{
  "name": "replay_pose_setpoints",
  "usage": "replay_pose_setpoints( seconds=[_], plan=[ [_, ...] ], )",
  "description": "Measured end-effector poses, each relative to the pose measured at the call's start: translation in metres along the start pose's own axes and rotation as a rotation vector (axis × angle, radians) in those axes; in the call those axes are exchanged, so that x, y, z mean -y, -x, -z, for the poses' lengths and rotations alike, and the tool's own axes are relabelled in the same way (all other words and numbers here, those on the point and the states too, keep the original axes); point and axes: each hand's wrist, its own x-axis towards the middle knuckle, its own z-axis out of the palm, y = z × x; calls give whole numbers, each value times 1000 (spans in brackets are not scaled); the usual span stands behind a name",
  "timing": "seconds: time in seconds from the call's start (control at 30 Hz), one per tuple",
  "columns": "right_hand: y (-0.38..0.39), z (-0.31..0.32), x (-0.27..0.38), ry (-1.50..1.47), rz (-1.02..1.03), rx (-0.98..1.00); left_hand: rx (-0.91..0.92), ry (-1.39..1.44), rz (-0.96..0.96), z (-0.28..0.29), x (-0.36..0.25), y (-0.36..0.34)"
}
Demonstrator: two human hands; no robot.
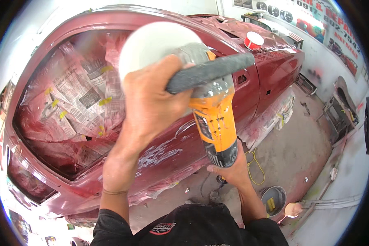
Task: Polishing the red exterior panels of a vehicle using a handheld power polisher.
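I hold an orange and black power polisher up in front of a dark red car body. Its round white pad faces the car near the roof edge; whether it touches the paint I cannot tell. My left hand is closed round the dark grey side handle close to the pad. Lower and to the right, my right hand grips the black rear end of the polisher. Whitish smears mark the panel below the window opening.
Taped newspaper covers the car's window opening. A red and white tape-like round container stands on the masked front. On the floor are a yellow cord and a bucket with yellow pieces inside. A worn chair-like frame stands by the right wall.
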Motion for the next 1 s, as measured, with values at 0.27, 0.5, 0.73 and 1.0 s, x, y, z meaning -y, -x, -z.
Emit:
replay_pose_setpoints(
  seconds=[0.27, 0.5, 0.73, 1.0],
  plan=[
    [18, 52, -53, -163, -121, -122, 155, 139, -37, -97, -24, 8],
    [23, 66, -68, -112, -232, -183, 181, 208, -24, -136, -23, 16],
    [13, 54, -23, -116, -114, -131, 32, 227, -44, -80, -13, 2],
    [-24, 3, 52, -48, 70, 63, -231, 81, -22, 34, 24, -13]
  ],
)
